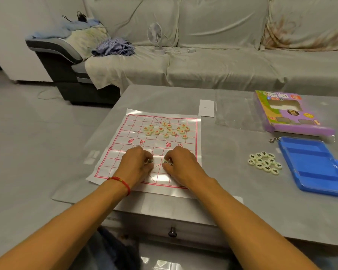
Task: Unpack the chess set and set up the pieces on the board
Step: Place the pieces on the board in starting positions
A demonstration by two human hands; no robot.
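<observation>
Both arms fwd, left hand (138, 161) & right hand (180, 164) curled.

— We face a long grey sofa (213, 55) draped in pale covers, a small white fan (154, 34) standing on its seat.
— And crumpled striped cloth (113, 48) beside the dark armrest (55, 51).
— We see a glossy grey floor (37, 137) to the left, and soft light reflecting off the grey surface (242, 191).

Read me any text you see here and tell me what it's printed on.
"楚河" in red: on the board.
Red-marked pieces, black-marked pieces: characters too small.
Purple box: print blurred.
White card: unreadable.
</observation>
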